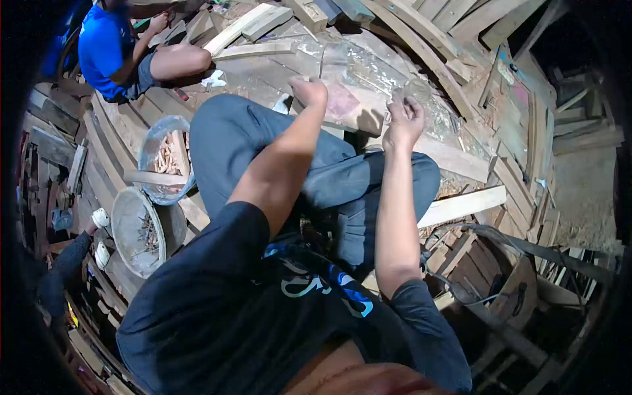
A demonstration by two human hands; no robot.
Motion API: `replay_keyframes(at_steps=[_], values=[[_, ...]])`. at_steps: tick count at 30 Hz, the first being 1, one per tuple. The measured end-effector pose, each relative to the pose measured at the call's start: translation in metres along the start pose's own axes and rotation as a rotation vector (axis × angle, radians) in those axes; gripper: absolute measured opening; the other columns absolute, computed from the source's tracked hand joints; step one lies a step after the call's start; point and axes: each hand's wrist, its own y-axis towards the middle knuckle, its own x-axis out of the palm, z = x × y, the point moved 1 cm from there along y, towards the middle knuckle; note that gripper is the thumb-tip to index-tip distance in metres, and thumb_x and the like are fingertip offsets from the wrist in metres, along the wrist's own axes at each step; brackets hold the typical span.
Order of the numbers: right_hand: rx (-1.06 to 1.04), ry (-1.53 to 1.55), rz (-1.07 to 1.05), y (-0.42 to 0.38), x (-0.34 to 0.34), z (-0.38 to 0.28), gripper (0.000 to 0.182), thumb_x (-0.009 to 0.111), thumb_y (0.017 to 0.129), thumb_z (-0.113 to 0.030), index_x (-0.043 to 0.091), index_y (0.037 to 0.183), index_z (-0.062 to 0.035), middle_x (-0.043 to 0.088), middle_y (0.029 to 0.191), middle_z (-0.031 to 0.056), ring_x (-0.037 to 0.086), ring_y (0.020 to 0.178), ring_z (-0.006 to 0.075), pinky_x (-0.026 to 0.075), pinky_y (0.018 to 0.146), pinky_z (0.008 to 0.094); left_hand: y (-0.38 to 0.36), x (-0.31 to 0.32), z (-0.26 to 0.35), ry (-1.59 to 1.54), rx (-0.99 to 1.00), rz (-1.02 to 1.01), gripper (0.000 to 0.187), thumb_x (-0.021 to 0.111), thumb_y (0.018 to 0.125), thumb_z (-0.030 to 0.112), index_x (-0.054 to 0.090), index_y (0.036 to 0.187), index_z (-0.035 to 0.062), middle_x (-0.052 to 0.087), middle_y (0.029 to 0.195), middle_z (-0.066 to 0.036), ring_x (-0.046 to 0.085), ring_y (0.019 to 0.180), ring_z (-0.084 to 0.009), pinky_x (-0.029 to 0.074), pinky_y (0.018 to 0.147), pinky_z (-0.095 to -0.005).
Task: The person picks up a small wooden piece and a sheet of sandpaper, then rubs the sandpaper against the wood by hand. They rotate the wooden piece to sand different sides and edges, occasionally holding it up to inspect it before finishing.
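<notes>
My left hand (308, 91) is closed, its fingers curled at the left end of a thick wooden block (368, 108) with a reddish patch on top. What it may hold is hidden. To the right of the block, my right hand (403, 123) is raised with its fingers loosely bent and apart, and I make out nothing in it. The block lies just beyond my crossed legs (263, 125). Past it is a worn, paint-spotted work surface (342, 59).
On my left stand a clear bucket (146, 148) of small wooden pieces and a grey bucket (128, 243) with what look like nails. A person in a blue shirt (102, 46) sits at upper left. Long boards (421, 49) lie ahead; a pale plank (464, 205) is at my right.
</notes>
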Motion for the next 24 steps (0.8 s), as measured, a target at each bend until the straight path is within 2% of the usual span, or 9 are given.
replay_keyframes(at_steps=[1,3,5,7,10,13,17,20,24], values=[[0.010,0.074,-0.022,0.001,0.003,-0.015,0.047,0.062,0.078,0.018,0.043,0.118,0.0020,0.050,0.124,0.0198,0.058,0.118,0.0312,0.053,0.093,0.0356,0.000,0.005,0.006,-0.119,-0.044,0.009,0.026,0.059,0.083,0.018,0.054,0.100,-0.0016,0.059,0.106,-0.025,0.059,0.106,-0.0350,0.044,0.092,-0.0460],[0.085,0.196,-0.145,0.016,-0.002,-0.024,0.043,0.057,0.078,0.019,0.047,0.117,0.0014,0.058,0.115,0.0174,0.060,0.115,0.0281,0.047,0.103,0.0338,0.018,0.022,0.017,-0.705,-0.206,-0.284,0.008,0.051,0.083,0.009,0.055,0.078,0.0046,0.054,0.068,-0.008,0.052,0.055,-0.0164,0.036,0.047,-0.0334],[0.098,0.317,-0.224,0.024,0.001,-0.023,0.041,0.057,0.080,0.017,0.051,0.116,-0.0008,0.060,0.112,0.0163,0.061,0.113,0.0233,0.049,0.093,0.0270,0.031,0.010,0.049,-0.664,-0.159,-0.581,0.014,0.046,0.086,0.006,0.051,0.073,0.0088,0.048,0.064,-0.003,0.041,0.047,-0.0113,0.025,0.043,-0.0290],[0.164,0.347,-0.308,0.030,0.003,-0.017,0.042,0.059,0.080,0.015,0.053,0.117,-0.0053,0.062,0.114,0.0150,0.060,0.111,0.0167,0.045,0.073,0.0207,0.034,-0.023,0.095,-0.443,0.031,-0.710,0.022,0.042,0.089,0.008,0.063,0.090,0.0018,0.050,0.067,-0.003,0.044,0.054,-0.0124,0.033,0.049,-0.0289],[0.177,0.286,-0.292,0.030,0.022,-0.012,0.043,0.061,0.081,0.014,0.051,0.119,-0.0040,0.061,0.109,0.0124,0.060,0.104,0.0147,0.048,0.079,0.0207,0.051,-0.053,0.126,-0.068,0.390,-0.860,0.042,0.039,0.091,0.014,0.063,0.124,0.0029,0.056,0.075,-0.004,0.046,0.063,-0.0124,0.038,0.059,-0.0283],[0.147,0.002,-0.343,0.047,0.026,0.003,0.042,0.064,0.079,0.011,0.051,0.117,-0.0018,0.058,0.107,0.0095,0.059,0.099,0.0124,0.050,0.085,0.0239,0.066,-0.062,0.125,0.132,0.708,-0.905,0.037,0.048,0.088,0.003,0.061,0.123,0.0041,0.061,0.083,-0.009,0.058,0.073,-0.0151,0.049,0.065,-0.0311],[-0.314,-0.849,-0.486,0.065,0.031,0.024,0.033,0.066,0.079,0.003,0.054,0.110,0.0005,0.062,0.093,0.0063,0.063,0.083,0.0137,0.053,0.075,0.0282,0.023,-0.110,0.141,0.306,0.489,-1.171,0.038,0.053,0.087,0.001,0.054,0.125,0.0035,0.065,0.092,-0.014,0.065,0.075,-0.0230,0.054,0.057,-0.0377],[-0.149,-1.108,-0.608,0.055,0.038,0.039,0.028,0.071,0.084,-0.013,0.062,0.106,-0.0001,0.065,0.089,0.0141,0.065,0.084,0.0181,0.051,0.072,0.0312,0.026,-0.079,0.090,0.427,0.884,-1.067,0.031,0.057,0.086,0.007,0.059,0.118,0.0051,0.066,0.098,-0.018,0.067,0.082,-0.0330,0.053,0.070,-0.0426],[-0.327,-1.072,-0.825,0.024,0.051,0.057,0.022,0.061,0.086,-0.004,0.062,0.108,0.0009,0.065,0.103,0.0205,0.065,0.092,0.0371,0.052,0.081,0.0386,0.025,-0.071,0.084,0.398,0.981,-1.105,0.017,0.061,0.084,0.011,0.067,0.097,0.0048,0.065,0.102,-0.020,0.063,0.095,-0.0384,0.049,0.084,-0.0456]])
